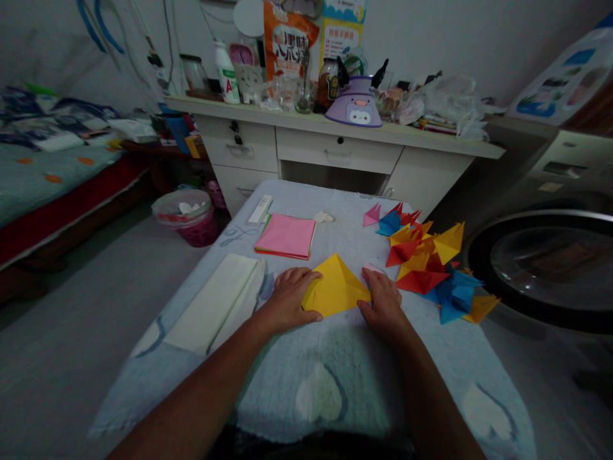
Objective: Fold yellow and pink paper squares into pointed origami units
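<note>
A folded sheet of yellow origami paper (336,287) lies on the cloth-covered table, its peak pointing away from me. My left hand (290,299) grips its left corner, index finger on the upper edge and thumb by the lower edge. At the right corner, my right hand (384,303) holds the paper between thumb and fingers. A small pink and white patch, which I cannot make out, shows beside the right fingertips. Beyond the left hand sits a stack of square paper with a pink sheet (288,235) on top. Several folded paper cranes (424,278) crowd the table's right side.
A folded pale cloth or paper (220,300) lies left of my hands, with a small white box (261,209) farther back. Past the table stands a cluttered white desk (330,153). A bin (191,220) is at left, a washing machine (541,255) at right.
</note>
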{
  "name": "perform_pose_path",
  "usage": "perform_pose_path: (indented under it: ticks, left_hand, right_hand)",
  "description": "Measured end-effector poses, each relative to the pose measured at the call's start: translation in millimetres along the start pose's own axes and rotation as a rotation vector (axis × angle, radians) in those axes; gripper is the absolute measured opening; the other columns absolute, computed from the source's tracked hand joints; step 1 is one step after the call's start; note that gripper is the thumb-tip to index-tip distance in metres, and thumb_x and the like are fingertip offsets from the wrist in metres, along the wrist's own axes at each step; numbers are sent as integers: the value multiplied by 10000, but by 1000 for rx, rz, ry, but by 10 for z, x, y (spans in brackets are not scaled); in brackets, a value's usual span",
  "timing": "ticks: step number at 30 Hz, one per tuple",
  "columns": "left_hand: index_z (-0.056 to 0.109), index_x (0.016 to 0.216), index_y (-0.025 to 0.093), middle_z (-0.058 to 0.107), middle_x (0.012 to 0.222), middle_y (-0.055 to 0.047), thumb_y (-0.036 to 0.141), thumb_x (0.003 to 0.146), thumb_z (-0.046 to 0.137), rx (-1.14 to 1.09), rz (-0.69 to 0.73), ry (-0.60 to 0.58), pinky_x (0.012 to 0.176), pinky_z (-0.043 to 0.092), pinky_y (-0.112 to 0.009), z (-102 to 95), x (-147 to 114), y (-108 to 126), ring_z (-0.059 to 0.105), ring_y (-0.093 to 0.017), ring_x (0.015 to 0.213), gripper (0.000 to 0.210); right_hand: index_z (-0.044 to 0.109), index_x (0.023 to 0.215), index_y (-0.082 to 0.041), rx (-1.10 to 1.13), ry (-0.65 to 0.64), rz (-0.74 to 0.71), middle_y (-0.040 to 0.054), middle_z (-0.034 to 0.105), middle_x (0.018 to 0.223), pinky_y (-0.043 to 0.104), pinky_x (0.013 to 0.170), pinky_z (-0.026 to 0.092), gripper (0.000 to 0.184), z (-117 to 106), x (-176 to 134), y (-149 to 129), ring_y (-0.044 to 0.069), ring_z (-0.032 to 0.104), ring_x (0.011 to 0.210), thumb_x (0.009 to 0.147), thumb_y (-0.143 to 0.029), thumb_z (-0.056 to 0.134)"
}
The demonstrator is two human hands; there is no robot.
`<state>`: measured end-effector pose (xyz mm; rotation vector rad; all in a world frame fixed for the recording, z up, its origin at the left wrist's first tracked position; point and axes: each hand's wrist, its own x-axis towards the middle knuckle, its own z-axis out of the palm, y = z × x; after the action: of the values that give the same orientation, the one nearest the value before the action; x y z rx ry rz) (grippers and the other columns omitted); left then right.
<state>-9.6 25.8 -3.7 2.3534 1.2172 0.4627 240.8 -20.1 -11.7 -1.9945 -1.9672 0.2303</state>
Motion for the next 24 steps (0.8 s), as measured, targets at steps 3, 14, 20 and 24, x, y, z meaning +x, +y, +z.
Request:
perform_pose_path:
  ticks: [3, 14, 20, 24]
  left_hand:
    - [488, 1300, 289, 483, 1346, -63, 408, 628, 781, 1, 20, -10, 1066, 292, -471, -5, 3, -3, 394, -306, 1269, 743]
    - [536, 1243, 259, 515, 1310, -74, 391, 629, 784, -13, 20, -17, 1052, 304, -472, -3, 11, -2, 421, -306, 1251, 675]
    - [528, 1254, 259, 526, 1303, -69, 393, 639, 774, -27, 20, -16, 1055, 304, -482, -9, 9, 10, 422, -314, 1252, 676]
    - [538, 1254, 233, 527, 1315, -92, 434, 636, 783, -21, 18, -19, 1055, 312, -478, -25, 13, 32, 426, -319, 1252, 695]
  right_hand:
    - [362, 1431, -168, 25, -27, -15, 139, 446, 1396, 482, 1076, 294, 681, -15, 21, 39, 297, 369, 1301, 765, -224, 492]
    - [487, 1316, -160, 120, 174, -57, 137, 515, 1334, 478, 1021, 351, 621, -31, 26, 34, 296, 449, 1212, 697, -119, 461]
    - [626, 1054, -202, 265, 288, -281, 84, 637, 1080, 433, 964, 385, 323, -69, -35, -287, 260, 512, 1070, 764, -136, 501]
    - [594, 1177, -191, 238, 132, -321, 95, 649, 1156, 445, 931, 389, 388, 14, -82, -475, 275, 489, 1081, 795, -152, 535]
